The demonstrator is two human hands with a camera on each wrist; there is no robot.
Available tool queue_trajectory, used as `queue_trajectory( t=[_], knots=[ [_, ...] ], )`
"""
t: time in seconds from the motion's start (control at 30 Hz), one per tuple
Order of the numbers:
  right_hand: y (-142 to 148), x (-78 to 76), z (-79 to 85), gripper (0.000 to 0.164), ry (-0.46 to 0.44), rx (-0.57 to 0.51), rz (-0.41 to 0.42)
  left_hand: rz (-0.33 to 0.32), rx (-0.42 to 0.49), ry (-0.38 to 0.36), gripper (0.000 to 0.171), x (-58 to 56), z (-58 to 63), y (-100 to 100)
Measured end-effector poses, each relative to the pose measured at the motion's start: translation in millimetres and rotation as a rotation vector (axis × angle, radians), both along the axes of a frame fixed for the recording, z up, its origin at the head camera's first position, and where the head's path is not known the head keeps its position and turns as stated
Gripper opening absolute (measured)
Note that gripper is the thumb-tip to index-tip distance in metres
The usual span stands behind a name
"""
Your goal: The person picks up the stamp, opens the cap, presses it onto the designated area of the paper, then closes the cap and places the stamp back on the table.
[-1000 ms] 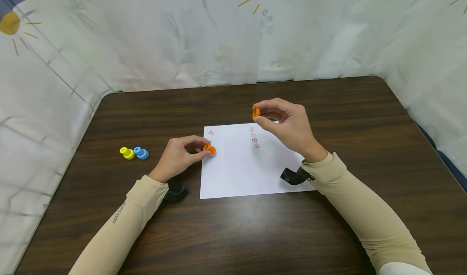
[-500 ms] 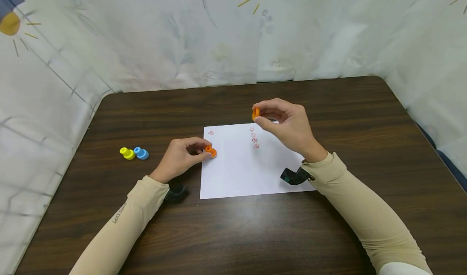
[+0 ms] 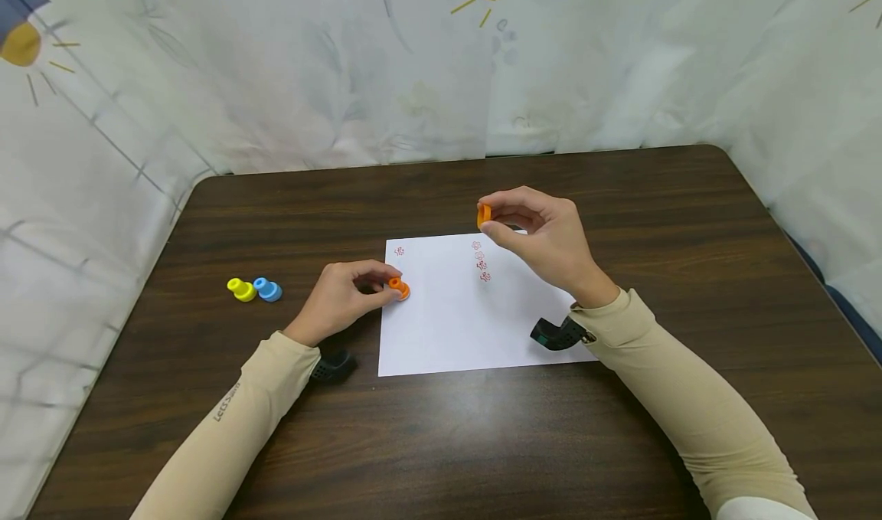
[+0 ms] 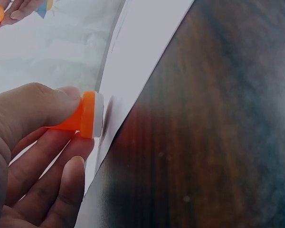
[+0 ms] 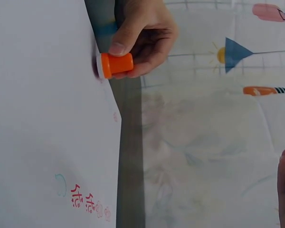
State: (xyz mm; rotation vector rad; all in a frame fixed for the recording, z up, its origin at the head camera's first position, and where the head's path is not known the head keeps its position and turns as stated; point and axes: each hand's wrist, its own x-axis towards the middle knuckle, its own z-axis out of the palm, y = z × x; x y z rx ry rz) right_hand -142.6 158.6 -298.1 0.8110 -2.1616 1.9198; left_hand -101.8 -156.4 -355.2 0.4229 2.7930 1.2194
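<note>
My left hand (image 3: 341, 298) pinches an orange stamp (image 3: 399, 288) between thumb and fingers, over the left side of a white sheet of paper (image 3: 448, 332). In the left wrist view the white end of the stamp (image 4: 98, 115) faces the sheet, close to its surface. Held up beyond the paper's far edge, a small orange cap (image 3: 485, 215) sits between the thumb and fingertips of my right hand (image 3: 537, 233). Small red prints (image 3: 481, 265) run in a short column at the sheet's top middle, and a single red print (image 3: 399, 251) marks its upper left corner.
A yellow stamp (image 3: 240, 289) and a blue stamp (image 3: 267, 289) stand side by side on the dark wooden table (image 3: 441, 443), left of my left hand. Pale patterned curtains (image 3: 413, 68) hang behind the table. My right wrist camera (image 3: 553, 334) overhangs the paper.
My left hand has moved very slightly toward me with the orange stamp, whose tilt has shifted a little. My right hand has stayed in place with the cap.
</note>
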Motion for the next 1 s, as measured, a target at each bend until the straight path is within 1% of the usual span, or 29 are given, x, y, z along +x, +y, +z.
queue_trajectory(
  t=[0.33,0.6,1.0],
  knots=[
    [-0.4,0.1,0.2,0.029,-0.009,-0.012,0.007,-0.006,-0.012,-0.018,0.025,-0.3,-1.2,-1.0],
    [-0.3,0.5,0.1,0.029,-0.007,-0.024,0.011,-0.018,-0.015,-0.01,0.023,-1.0,-2.6,-1.8],
    [-0.7,1.1,0.8,0.029,-0.009,-0.014,0.006,-0.038,-0.075,-0.006,0.026,0.1,-1.3,0.2]
  ],
)
